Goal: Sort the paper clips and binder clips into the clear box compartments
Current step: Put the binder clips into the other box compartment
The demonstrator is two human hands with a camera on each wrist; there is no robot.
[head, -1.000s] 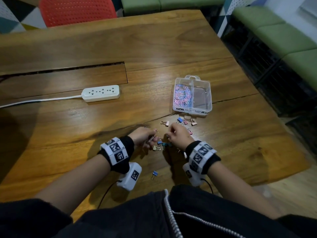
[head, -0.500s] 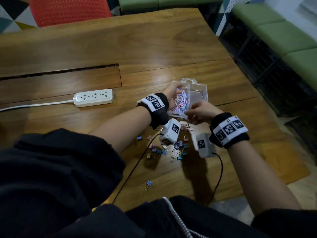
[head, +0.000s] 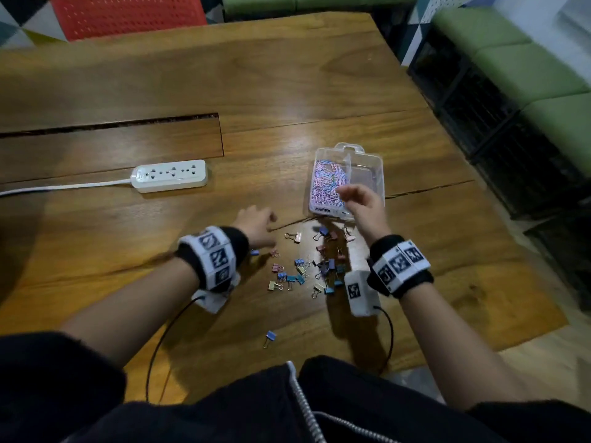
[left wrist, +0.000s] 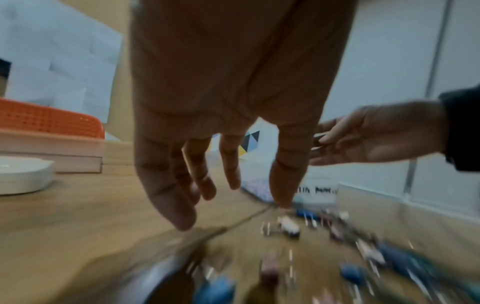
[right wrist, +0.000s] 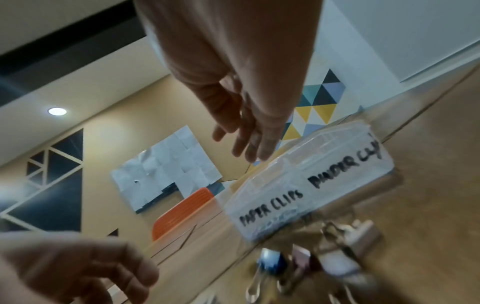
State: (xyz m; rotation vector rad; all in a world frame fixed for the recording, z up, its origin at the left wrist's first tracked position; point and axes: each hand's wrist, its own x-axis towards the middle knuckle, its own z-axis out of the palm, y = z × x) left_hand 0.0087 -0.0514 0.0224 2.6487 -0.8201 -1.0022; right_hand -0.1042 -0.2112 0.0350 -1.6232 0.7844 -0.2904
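Note:
The clear box (head: 380, 169) lies on the wooden table, labelled "PAPER CLIPS" and "BINDER CLIPS" on its front wall (right wrist: 306, 185). Its left compartment holds a heap of pastel paper clips (head: 326, 187); the right compartment looks bare. Several coloured binder clips (head: 307, 270) are scattered in front of the box, blurred in both wrist views. My right hand (head: 351, 196) hovers over the box's front edge, fingers straight (right wrist: 246, 142) and holding nothing. My left hand (head: 260, 223) hangs low over the table, left of the clips, fingers spread and empty (left wrist: 221, 195).
A white power strip (head: 169, 175) with its cord lies to the left. One blue binder clip (head: 270, 337) sits apart, near the front edge. A slot runs across the table behind the strip. A red chair stands beyond the far edge and green benches to the right.
Both hands went from the clip pile up to the box. The left hand has since come back down-left to the table, while the right hand has opened over the box front.

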